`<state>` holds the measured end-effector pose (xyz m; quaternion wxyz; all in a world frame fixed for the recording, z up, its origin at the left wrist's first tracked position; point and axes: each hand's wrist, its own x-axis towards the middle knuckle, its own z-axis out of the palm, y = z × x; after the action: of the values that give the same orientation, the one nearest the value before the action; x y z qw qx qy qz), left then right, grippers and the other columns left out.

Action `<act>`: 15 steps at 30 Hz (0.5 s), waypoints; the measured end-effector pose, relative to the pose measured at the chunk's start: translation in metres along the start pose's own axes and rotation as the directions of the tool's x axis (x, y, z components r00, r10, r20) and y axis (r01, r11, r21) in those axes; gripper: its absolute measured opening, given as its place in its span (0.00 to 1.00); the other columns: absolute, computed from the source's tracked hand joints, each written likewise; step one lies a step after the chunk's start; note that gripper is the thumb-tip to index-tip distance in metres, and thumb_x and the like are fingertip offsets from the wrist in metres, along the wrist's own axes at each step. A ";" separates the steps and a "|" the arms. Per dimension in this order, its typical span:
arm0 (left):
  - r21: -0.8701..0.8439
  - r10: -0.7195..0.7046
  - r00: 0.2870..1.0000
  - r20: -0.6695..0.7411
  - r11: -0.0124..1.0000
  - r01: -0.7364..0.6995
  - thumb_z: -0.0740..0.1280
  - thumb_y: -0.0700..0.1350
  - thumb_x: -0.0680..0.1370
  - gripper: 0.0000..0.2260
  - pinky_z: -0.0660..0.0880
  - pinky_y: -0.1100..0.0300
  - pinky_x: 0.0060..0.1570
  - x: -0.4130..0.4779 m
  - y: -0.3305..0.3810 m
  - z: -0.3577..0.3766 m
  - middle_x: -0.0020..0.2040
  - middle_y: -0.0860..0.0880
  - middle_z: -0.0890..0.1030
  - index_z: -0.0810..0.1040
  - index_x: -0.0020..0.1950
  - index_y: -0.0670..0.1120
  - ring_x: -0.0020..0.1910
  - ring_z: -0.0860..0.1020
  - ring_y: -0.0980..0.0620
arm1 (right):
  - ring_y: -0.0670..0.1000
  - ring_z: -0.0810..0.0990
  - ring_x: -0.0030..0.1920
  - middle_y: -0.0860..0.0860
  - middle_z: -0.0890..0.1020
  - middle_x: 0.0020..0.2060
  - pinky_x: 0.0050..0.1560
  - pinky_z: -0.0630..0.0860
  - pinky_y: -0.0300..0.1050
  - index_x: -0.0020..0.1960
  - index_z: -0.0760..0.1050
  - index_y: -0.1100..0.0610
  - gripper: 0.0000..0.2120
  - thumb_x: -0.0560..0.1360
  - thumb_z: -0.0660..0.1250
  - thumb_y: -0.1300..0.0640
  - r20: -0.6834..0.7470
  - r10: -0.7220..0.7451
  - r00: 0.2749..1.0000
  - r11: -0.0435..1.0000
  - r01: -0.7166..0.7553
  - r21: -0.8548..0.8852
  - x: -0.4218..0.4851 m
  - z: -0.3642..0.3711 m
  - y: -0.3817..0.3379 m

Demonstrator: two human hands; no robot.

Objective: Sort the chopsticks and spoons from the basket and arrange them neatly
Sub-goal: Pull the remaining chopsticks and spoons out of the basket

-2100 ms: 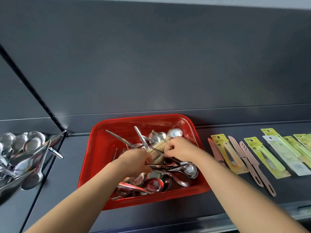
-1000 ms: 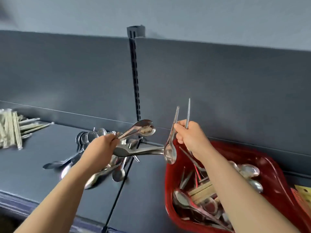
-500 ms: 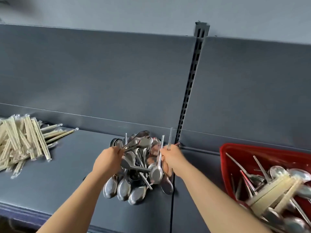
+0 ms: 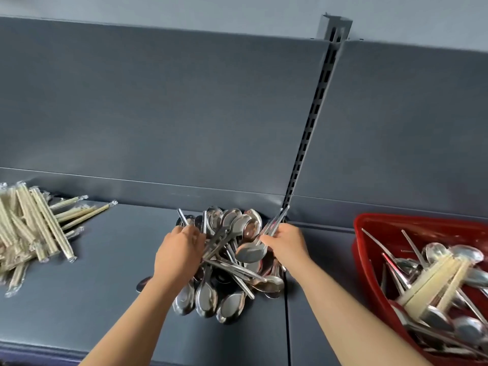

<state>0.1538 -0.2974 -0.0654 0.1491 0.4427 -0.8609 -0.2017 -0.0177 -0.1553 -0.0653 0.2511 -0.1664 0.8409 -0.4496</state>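
Note:
A pile of steel spoons [image 4: 224, 270] lies on the dark shelf [image 4: 92, 299] in the middle of the view. My left hand [image 4: 177, 253] is down on the pile's left side, fingers curled round spoon handles. My right hand [image 4: 286, 243] grips two spoons [image 4: 257, 247] by their handles at the pile's right edge, bowls lowered onto the pile. At the right, the red basket [image 4: 369, 228] holds several more spoons and wrapped chopsticks [image 4: 433, 281]. A heap of wrapped chopsticks [image 4: 31, 231] lies at the far left of the shelf.
A slotted upright post [image 4: 311, 128] runs up the grey back panel behind the spoon pile. A seam between two shelf boards passes just right of the pile. The shelf's front edge runs along the bottom of the view.
Both hands lifted spoons out of the red basket and carried them left to the spoon pile. They have sunk lower onto the pile since half a second ago.

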 end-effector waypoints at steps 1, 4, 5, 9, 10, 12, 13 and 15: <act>0.003 0.012 1.000 0.003 1.000 -0.012 0.60 0.53 0.80 0.11 0.71 0.55 0.41 -0.001 0.000 0.000 0.48 0.48 0.76 0.78 0.53 0.49 0.47 0.74 0.46 | 0.51 0.78 0.34 0.52 0.83 0.34 0.38 0.77 0.48 0.41 0.80 0.58 0.03 0.67 0.72 0.60 0.003 0.010 1.000 1.000 -0.010 -0.015 -0.001 0.000 -0.001; 0.032 0.065 0.998 -0.018 0.997 -0.065 0.63 0.51 0.79 0.12 0.71 0.52 0.48 -0.002 0.002 -0.003 0.53 0.45 0.78 0.78 0.57 0.47 0.52 0.72 0.43 | 0.53 0.78 0.35 0.54 0.83 0.37 0.37 0.74 0.45 0.41 0.77 0.61 0.06 0.66 0.71 0.60 -0.007 0.017 1.000 0.995 -0.018 -0.103 -0.004 -0.001 -0.001; 0.029 0.082 0.996 -0.031 0.996 -0.081 0.63 0.50 0.79 0.12 0.71 0.52 0.49 -0.003 0.004 -0.004 0.53 0.45 0.78 0.78 0.57 0.46 0.52 0.72 0.42 | 0.53 0.78 0.35 0.54 0.82 0.36 0.36 0.73 0.43 0.39 0.75 0.59 0.06 0.66 0.72 0.60 -0.008 0.017 1.000 0.993 -0.018 -0.120 -0.005 -0.003 -0.001; -0.064 0.137 0.989 -0.062 0.988 -0.141 0.64 0.48 0.79 0.10 0.71 0.53 0.49 -0.006 0.020 -0.008 0.53 0.46 0.78 0.80 0.56 0.46 0.52 0.73 0.42 | 0.53 0.75 0.33 0.53 0.78 0.32 0.35 0.73 0.46 0.34 0.70 0.57 0.11 0.68 0.71 0.59 -0.016 0.012 1.000 0.991 -0.014 -0.133 -0.012 -0.015 -0.003; -0.088 0.151 0.986 -0.069 0.984 -0.157 0.64 0.48 0.79 0.10 0.71 0.53 0.48 -0.007 0.026 -0.009 0.52 0.46 0.79 0.80 0.55 0.46 0.52 0.73 0.42 | 0.55 0.77 0.35 0.56 0.81 0.34 0.40 0.76 0.49 0.38 0.74 0.61 0.08 0.70 0.70 0.58 -0.024 0.004 1.000 0.990 -0.008 -0.141 -0.015 -0.021 -0.003; -0.120 0.200 0.977 -0.079 0.971 -0.208 0.65 0.48 0.78 0.08 0.72 0.54 0.48 -0.010 0.040 -0.008 0.50 0.47 0.79 0.81 0.53 0.47 0.51 0.75 0.43 | 0.59 0.81 0.45 0.61 0.83 0.46 0.51 0.77 0.53 0.53 0.76 0.68 0.15 0.72 0.69 0.57 -0.049 -0.015 0.999 0.991 0.008 -0.137 -0.020 -0.038 0.000; -0.126 0.234 0.969 -0.080 0.962 -0.243 0.65 0.48 0.78 0.08 0.73 0.53 0.48 -0.011 0.048 -0.007 0.49 0.47 0.79 0.81 0.53 0.47 0.50 0.75 0.43 | 0.59 0.81 0.50 0.61 0.83 0.50 0.55 0.76 0.54 0.58 0.74 0.68 0.18 0.73 0.68 0.57 -0.060 -0.021 0.998 0.991 0.012 -0.133 -0.023 -0.050 0.003; -0.146 0.306 0.949 -0.073 0.938 -0.314 0.66 0.47 0.78 0.07 0.73 0.53 0.48 -0.015 0.071 -0.002 0.49 0.48 0.80 0.81 0.52 0.47 0.49 0.77 0.44 | 0.55 0.80 0.54 0.54 0.82 0.54 0.58 0.76 0.51 0.61 0.75 0.62 0.18 0.74 0.68 0.54 -0.088 -0.019 0.996 0.995 0.010 -0.100 -0.032 -0.079 0.011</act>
<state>0.1132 -0.2485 -0.0312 0.2344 0.2934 -0.8975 -0.2312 -0.0369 -0.0796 -0.0288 0.2016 -0.1649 0.8713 -0.4160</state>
